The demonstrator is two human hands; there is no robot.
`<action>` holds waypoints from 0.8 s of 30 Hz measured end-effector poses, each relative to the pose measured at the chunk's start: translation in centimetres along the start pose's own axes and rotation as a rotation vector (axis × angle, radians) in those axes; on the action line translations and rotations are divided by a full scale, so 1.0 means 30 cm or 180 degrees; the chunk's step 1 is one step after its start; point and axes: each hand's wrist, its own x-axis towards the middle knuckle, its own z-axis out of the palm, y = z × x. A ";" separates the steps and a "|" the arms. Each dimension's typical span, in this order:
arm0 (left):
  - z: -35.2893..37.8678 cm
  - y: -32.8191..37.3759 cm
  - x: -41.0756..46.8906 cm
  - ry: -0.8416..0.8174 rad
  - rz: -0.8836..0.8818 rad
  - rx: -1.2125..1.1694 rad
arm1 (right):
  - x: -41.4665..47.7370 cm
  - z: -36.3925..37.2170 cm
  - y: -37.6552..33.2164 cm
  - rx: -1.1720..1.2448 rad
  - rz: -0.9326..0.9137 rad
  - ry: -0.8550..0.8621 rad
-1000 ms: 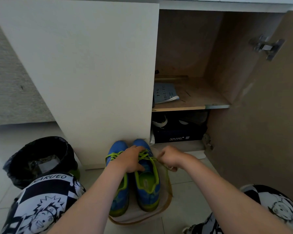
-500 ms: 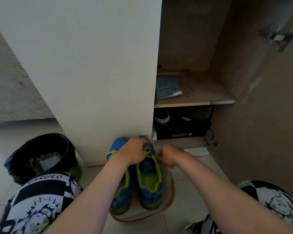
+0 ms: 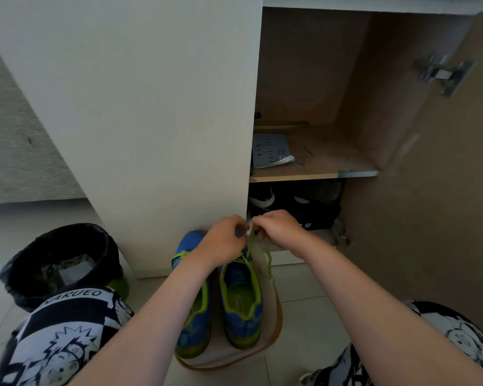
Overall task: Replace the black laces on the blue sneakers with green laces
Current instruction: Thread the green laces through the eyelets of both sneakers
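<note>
Sneakers [image 3: 241, 324], blue, side by side on a beige mat [image 3: 275, 316] on the floor. Their long axes run straight away from the person, toes up at the white cabinet door [image 3: 151, 121], heels back. Over the right-hand shoe's toe, left hand [image 3: 225, 240] and right hand [image 3: 276, 228] sit close together, each grip pinching the green lace [image 3: 252, 246] rising from the eyelets.

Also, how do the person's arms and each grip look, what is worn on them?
Both forearms are bare, with no sleeve in view. The left grip and the right grip have no gloves; I see no watch or band at the wrists.
</note>
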 end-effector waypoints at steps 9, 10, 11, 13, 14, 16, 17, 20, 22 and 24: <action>-0.077 0.088 -0.021 -0.0065 0.0014 -0.0527 | -0.005 -0.007 -0.048 0.0153 -0.0649 -0.0006; -0.082 0.092 -0.026 -0.0154 -0.0020 -0.0532 | 0.002 -0.007 -0.043 -0.0161 -0.0751 0.0117; -0.088 0.094 -0.029 -0.0193 -0.0030 -0.0397 | 0.010 -0.008 -0.035 -0.0422 -0.0842 0.0208; -0.101 0.099 -0.034 -0.0114 -0.0015 0.0004 | 0.025 -0.007 -0.017 -0.0747 -0.1057 0.0442; -0.106 0.101 -0.039 -0.0056 -0.0031 0.0038 | 0.028 -0.004 -0.011 -0.0798 -0.1148 0.0600; -0.105 0.103 -0.043 -0.0041 -0.0115 -0.0199 | 0.029 0.001 -0.011 -0.0710 -0.1192 0.0836; -0.102 0.103 -0.044 -0.0046 -0.0218 -0.0461 | 0.028 0.004 -0.016 -0.0635 -0.1098 0.0874; -0.099 0.114 -0.045 0.0232 -0.0508 -0.1394 | 0.031 0.020 -0.027 -0.0300 -0.0675 0.0696; -0.107 0.122 -0.043 0.0577 -0.0602 -0.1719 | 0.026 0.035 -0.031 -0.0275 -0.0556 0.0488; -0.114 0.124 -0.040 0.0890 -0.0621 -0.1923 | 0.016 0.043 -0.041 -0.0019 -0.0470 0.0088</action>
